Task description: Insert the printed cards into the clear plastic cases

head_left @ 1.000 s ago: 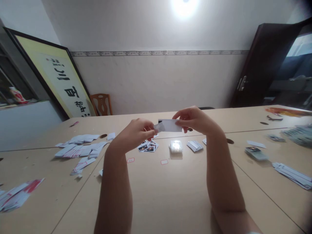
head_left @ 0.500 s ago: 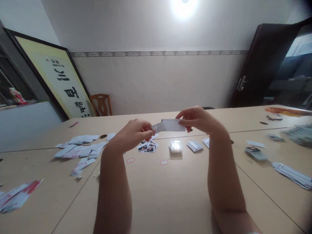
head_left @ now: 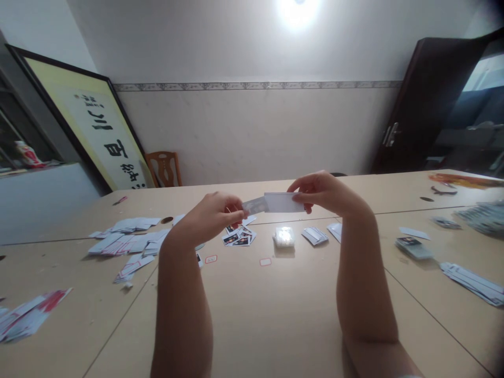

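Both my hands are raised above the light wooden table [head_left: 275, 310]. My right hand [head_left: 321, 191] pinches a white paper sleeve [head_left: 284, 202] by its right end. My left hand [head_left: 212, 215] pinches a thin greyish card [head_left: 254, 205] that sticks out of the sleeve's left end. Below them on the table lie a small heap of picture cards [head_left: 238, 237], a clear plastic case [head_left: 284, 237] and a few white sleeves [head_left: 315, 235].
Spread white sleeves [head_left: 126, 242] cover the table's left side, with more at the left edge [head_left: 27, 315]. Card stacks [head_left: 413, 248] and sleeves [head_left: 472, 282] lie at right. A framed calligraphy panel [head_left: 94, 131], a wooden chair [head_left: 163, 168] and a dark door [head_left: 425, 105] stand behind.
My hands have drawn apart: the left moved left and the right slightly right, so more of the grey card shows out of the white sleeve.
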`<state>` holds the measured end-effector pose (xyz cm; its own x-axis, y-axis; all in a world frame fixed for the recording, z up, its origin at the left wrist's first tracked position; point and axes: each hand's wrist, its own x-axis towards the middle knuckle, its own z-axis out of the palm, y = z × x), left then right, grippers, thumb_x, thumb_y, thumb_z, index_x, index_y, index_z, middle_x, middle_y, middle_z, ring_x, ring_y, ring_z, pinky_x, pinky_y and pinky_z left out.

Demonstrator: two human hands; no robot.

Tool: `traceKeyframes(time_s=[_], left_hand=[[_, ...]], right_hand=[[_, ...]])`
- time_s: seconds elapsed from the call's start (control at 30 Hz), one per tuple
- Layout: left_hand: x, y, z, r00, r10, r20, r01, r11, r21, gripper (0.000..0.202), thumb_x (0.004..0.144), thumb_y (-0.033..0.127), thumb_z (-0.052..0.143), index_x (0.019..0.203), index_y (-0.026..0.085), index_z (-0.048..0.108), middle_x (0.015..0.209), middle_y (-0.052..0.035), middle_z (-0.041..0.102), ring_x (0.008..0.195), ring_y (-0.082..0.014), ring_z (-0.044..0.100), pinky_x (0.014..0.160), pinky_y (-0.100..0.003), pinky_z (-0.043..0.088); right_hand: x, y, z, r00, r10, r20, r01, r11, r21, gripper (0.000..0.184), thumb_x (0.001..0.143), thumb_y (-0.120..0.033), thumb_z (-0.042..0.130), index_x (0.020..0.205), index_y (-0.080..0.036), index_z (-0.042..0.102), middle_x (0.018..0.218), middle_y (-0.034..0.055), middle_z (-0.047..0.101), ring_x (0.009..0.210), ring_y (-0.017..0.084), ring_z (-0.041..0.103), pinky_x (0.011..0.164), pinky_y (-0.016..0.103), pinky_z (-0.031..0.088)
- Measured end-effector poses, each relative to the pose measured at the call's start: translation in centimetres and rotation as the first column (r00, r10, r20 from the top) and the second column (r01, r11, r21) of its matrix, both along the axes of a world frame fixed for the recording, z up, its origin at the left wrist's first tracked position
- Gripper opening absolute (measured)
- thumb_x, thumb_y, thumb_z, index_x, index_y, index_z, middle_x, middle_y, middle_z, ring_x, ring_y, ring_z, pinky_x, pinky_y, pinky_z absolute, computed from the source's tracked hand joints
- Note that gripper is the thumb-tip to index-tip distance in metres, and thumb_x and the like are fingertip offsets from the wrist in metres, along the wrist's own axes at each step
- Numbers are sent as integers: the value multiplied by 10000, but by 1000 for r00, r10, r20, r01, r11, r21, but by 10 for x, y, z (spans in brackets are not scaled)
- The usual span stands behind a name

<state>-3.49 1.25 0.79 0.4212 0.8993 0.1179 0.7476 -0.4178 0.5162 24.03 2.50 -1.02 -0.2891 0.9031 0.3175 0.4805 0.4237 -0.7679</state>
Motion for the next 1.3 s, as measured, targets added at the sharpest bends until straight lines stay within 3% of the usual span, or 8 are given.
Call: traceKeyframes(time_s=[1.03,1.3], left_hand=[[-8,-2,4,998,-42,-54,43,999,4,287,845,432,592,758,179,696,676,-6,681,584,-117,540,564,-252,373],[-10,-1,3,999,-47,7,47,998,34,283,838,434,583,764,179,682,714,-38,707,708,-166,635,625,-270,422]], right_hand=[[7,-2,0,999,25,35,-26,1000,10,154,805,-253,679,906,-170,761,581,-26,593,527,107,570,545,284,405],[8,-4,-1,994,91,67,-90,996,-8,102,828,-292,697,844,-192,683,614,-15,668,556,127,635,582,284,463]])
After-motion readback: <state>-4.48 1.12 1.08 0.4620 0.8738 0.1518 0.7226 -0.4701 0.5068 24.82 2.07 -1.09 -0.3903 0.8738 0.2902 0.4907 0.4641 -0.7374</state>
